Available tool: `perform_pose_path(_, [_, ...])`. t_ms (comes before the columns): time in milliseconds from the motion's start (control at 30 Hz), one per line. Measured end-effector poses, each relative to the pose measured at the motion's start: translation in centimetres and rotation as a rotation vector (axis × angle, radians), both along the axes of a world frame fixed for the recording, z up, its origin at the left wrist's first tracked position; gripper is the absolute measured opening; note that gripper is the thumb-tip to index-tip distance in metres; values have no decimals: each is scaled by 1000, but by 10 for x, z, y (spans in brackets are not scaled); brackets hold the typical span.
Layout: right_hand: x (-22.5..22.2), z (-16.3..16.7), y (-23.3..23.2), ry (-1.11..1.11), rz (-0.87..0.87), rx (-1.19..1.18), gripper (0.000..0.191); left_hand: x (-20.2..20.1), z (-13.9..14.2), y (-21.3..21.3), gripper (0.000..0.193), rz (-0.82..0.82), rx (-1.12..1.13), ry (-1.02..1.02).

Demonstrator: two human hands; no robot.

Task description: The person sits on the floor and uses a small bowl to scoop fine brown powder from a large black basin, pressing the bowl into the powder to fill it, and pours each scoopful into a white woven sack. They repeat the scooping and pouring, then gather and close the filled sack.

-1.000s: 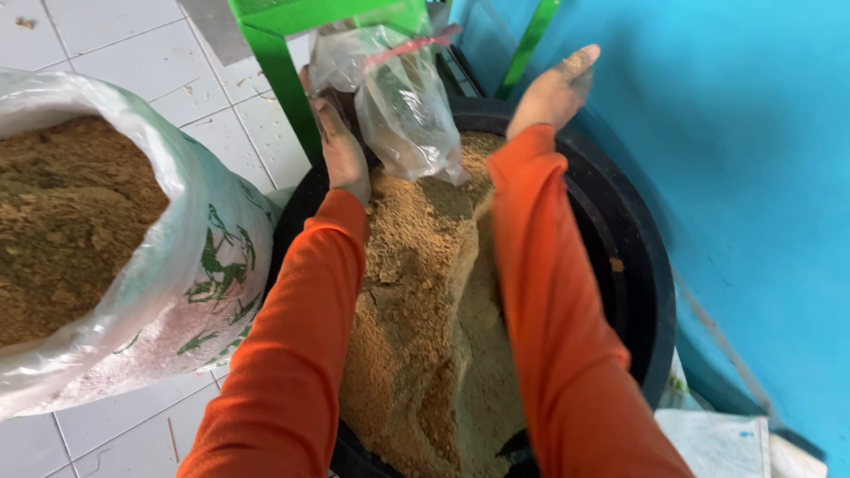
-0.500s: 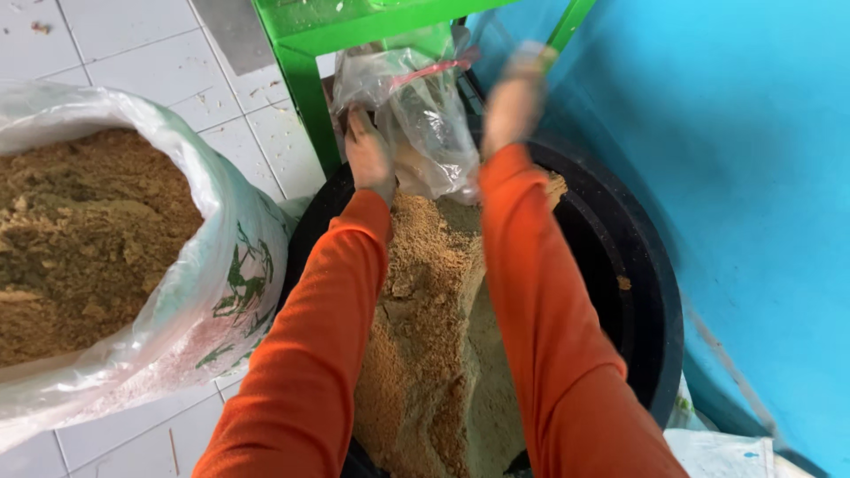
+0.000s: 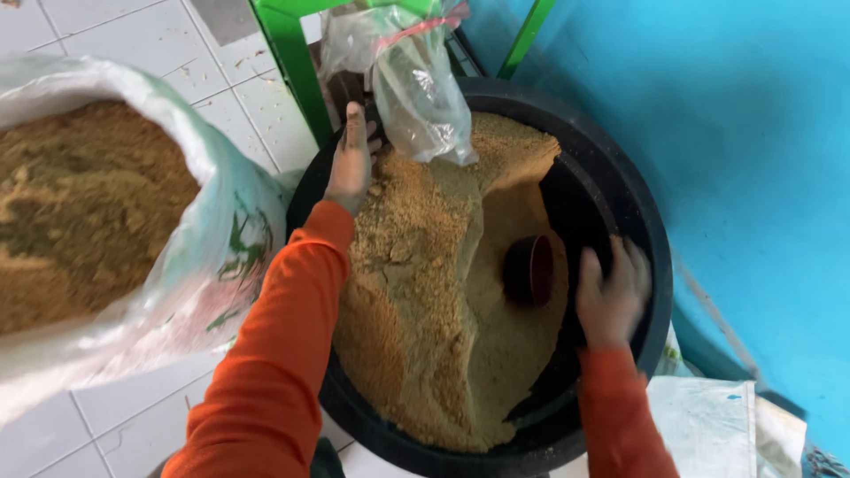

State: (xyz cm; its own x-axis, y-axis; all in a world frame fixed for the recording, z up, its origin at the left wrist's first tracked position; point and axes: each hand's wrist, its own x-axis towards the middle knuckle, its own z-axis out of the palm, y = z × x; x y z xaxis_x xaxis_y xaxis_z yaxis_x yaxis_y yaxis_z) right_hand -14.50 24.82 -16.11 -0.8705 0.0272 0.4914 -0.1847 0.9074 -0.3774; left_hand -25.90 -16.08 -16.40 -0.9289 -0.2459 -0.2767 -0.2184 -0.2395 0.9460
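A black round tub [image 3: 651, 248] holds a heap of tan, grainy powder [image 3: 425, 292]. My left hand [image 3: 351, 159] rests flat on the tub's far left rim, beside a clear plastic bag [image 3: 416, 84] that hangs from a green frame into the tub. Blurred by motion, my right hand [image 3: 611, 296] hovers inside the tub near its right wall, fingers spread, holding nothing. A small dark round scoop [image 3: 529, 270] lies half sunk in the powder just left of that hand. Both my arms wear orange sleeves.
A big white sack [image 3: 204, 265] full of the same brownish powder stands on the left on a white tiled floor [image 3: 133, 407]. A green metal frame [image 3: 292, 62] rises behind the tub. A blue wall [image 3: 753, 133] runs along the right, with another white sack [image 3: 708, 416] below it.
My right hand has come down from beside the hanging bag to the tub's right side near the scoop. My left hand has shifted onto the rim. The view has moved closer.
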Motion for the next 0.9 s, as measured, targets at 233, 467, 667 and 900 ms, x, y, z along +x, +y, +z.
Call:
perform_pose_path(233, [156, -44, 52, -106, -6, 67, 56, -37, 8, 18, 106, -116, 449, 216])
perform_pose_path(467, [176, -41, 47, -24, 53, 31, 58, -46, 34, 37, 107, 161, 406, 330])
perform_pose_path(667, [175, -47, 54, -96, 29, 33, 54, -35, 40, 47, 110, 21, 489, 240])
perform_pose_path(900, [175, -60, 58, -89, 20, 24, 50, -27, 33, 57, 110, 30, 439, 249])
